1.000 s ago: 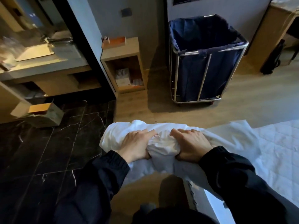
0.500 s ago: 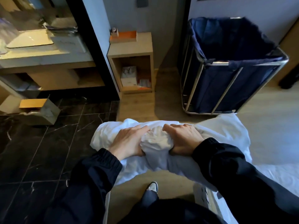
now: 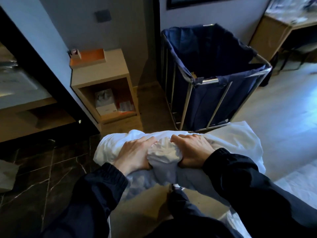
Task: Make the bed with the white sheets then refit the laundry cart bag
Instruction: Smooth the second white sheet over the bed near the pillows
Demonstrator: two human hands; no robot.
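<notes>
**Both hands hold the bunched white sheets**

The white sheets (image 3: 161, 152) are squashed into a big soft bundle in front of the person, up off the floor. The left hand (image 3: 135, 154) and the right hand (image 3: 195, 150) each have a tight grip on the bundle, fingers curled into the cloth, side by side. Loose cloth hangs down under them.

Just past the bundle stands the laundry cart (image 3: 210, 81) with its dark blue bag (image 3: 214, 54) open at the top. A wooden shelf (image 3: 103, 73) is to the left of the cart. The bed (image 3: 300, 182) is at the right. A desk (image 3: 274, 26) is far back.
</notes>
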